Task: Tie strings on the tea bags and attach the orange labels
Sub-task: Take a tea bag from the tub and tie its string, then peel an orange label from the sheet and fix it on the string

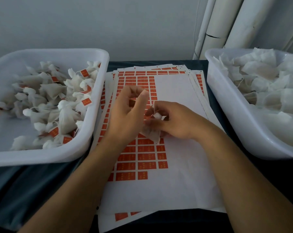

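My right hand grips a white tea bag by its gathered neck, just above the sheet of orange labels. A thin string rises from the neck of the bag. Slightly higher and to the left is my left hand, fingers curled and thumb pressed to the fingertips. It seems to pinch the string's other end, which is too faint to see clearly. The lower part of the bag hangs between my two hands.
A white tub on the left holds several tied tea bags with orange labels. A second white tub on the right holds several plain tea bags. Stacked label sheets lie on a dark cloth. White pipes stand at the back right.
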